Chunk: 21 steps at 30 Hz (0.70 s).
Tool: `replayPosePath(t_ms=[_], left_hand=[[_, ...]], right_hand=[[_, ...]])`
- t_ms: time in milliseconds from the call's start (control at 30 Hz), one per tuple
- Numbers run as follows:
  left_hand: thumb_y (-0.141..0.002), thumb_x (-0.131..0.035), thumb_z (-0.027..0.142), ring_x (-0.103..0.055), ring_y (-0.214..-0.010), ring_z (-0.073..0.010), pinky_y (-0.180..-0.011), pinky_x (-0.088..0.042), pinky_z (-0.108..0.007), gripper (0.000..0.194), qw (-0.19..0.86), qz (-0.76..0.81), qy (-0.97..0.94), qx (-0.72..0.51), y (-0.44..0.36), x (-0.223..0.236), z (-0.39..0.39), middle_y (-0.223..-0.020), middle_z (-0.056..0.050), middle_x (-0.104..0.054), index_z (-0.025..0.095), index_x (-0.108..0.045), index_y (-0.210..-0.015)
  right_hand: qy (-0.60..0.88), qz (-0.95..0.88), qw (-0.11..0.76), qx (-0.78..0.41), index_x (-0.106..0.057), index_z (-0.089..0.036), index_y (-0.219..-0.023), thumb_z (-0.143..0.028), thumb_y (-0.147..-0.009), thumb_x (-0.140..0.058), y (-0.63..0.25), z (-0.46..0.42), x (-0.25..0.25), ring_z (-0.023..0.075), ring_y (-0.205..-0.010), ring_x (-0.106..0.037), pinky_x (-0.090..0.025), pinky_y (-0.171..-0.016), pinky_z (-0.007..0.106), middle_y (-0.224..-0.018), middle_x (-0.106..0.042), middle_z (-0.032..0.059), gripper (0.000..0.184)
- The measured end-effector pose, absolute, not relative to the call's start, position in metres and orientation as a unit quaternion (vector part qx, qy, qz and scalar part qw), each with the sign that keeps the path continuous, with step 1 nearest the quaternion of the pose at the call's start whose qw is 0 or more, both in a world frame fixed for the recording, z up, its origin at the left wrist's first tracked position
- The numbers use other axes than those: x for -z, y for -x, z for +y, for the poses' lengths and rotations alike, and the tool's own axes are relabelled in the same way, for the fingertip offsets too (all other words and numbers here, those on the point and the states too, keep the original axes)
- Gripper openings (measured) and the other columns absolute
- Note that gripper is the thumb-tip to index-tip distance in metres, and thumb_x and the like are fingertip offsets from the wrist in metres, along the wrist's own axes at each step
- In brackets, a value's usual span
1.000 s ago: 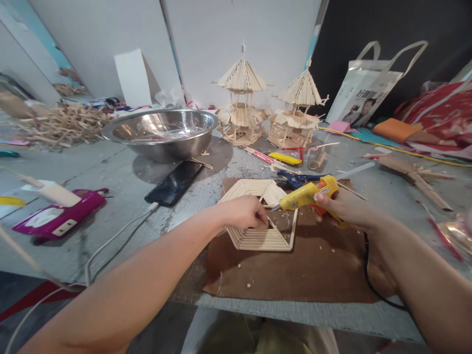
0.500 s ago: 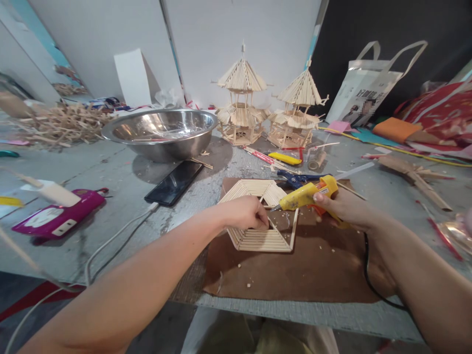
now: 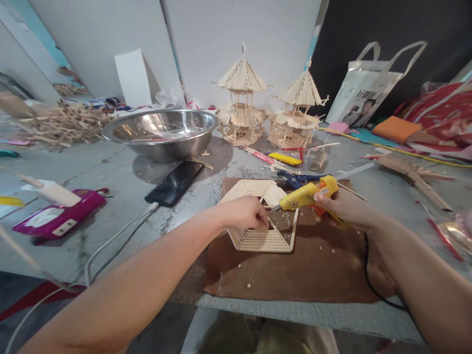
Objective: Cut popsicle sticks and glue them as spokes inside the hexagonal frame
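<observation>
My left hand [image 3: 250, 214] is closed at the middle opening of a hexagonal wooden-stick frame [image 3: 263, 242], its fingertips at the inner edge and partly hidden. Rows of pale sticks fill several of the frame's sides; on the right one section is bare between its bars. In my right hand [image 3: 341, 204] is a yellow hot glue gun [image 3: 302, 195], gripped by its handle. Its nozzle points left, just above the frame and close to my left fingers. A clear glue stick [image 3: 356, 170] appears behind the gun. Under the frame lies a brown sheet [image 3: 295, 280] with small crumbs on it.
Blue-handled pliers [image 3: 291, 178] lie behind the gun, near a yellow cutter [image 3: 284, 158]. Two stick pagodas [image 3: 242, 78] stand at the back. A steel basin [image 3: 199, 142], a phone [image 3: 175, 183] on a cable and a purple power strip [image 3: 59, 214] are to the left.
</observation>
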<state>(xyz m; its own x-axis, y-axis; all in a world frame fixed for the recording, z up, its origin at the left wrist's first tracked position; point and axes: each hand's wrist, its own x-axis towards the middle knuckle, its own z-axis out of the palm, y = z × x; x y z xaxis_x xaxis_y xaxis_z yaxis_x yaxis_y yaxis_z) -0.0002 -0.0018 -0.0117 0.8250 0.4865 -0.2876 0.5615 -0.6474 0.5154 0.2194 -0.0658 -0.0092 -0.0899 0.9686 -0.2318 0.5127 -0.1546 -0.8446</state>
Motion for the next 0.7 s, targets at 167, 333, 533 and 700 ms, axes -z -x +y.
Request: replayPosePath(t_ms=[167, 333, 533, 700], left_hand=[[-0.064, -0.052, 0.024, -0.054, -0.065, -0.0087, -0.057, -0.035, -0.015, 0.020, 0.316, 0.289, -0.901, 0.071, 0.001, 0.010, -0.002, -0.076, 0.002, -0.065, 0.018, -0.065, -0.078], [-0.066, -0.050, 0.024, -0.055, -0.069, -0.0091, -0.060, -0.037, -0.016, 0.022, 0.329, 0.291, -0.897, 0.055, 0.006, 0.005, 0.001, -0.079, 0.000, -0.065, 0.017, -0.063, -0.082], [-0.069, -0.047, 0.024, -0.055, -0.068, -0.0096, -0.062, -0.038, -0.018, 0.021, 0.303, 0.321, -0.897, 0.013, 0.008, 0.001, 0.003, -0.078, -0.001, -0.064, 0.016, -0.063, -0.081], [-0.070, -0.047, 0.025, -0.054, -0.070, -0.0098, -0.064, -0.038, -0.019, 0.020, 0.288, 0.358, -0.885, -0.075, 0.006, 0.001, 0.004, -0.078, -0.001, -0.064, 0.016, -0.062, -0.080]], right_hand=[[0.605, -0.588, 0.284, -0.456, -0.047, -0.015, -0.066, -0.061, -0.063, -0.042, -0.223, -0.065, 0.011, 0.0056, -0.031, -0.040, -0.027, -0.029, 0.017, -0.053, -0.056, 0.0024, 0.047], [0.597, -0.566, 0.312, -0.475, -0.049, -0.015, -0.067, -0.058, -0.066, -0.042, -0.231, -0.062, 0.015, 0.0046, -0.031, -0.041, -0.029, -0.030, 0.017, -0.057, -0.058, 0.0023, 0.044], [0.583, -0.538, 0.365, -0.487, -0.049, -0.015, -0.073, -0.057, -0.067, -0.043, -0.232, -0.061, 0.015, 0.0047, -0.031, -0.041, -0.030, -0.031, 0.017, -0.059, -0.060, 0.0032, 0.043], [0.574, -0.539, 0.395, -0.473, -0.048, -0.015, -0.073, -0.057, -0.067, -0.043, -0.231, -0.059, 0.014, 0.0056, -0.030, -0.041, -0.030, -0.030, 0.018, -0.059, -0.060, 0.0039, 0.043]])
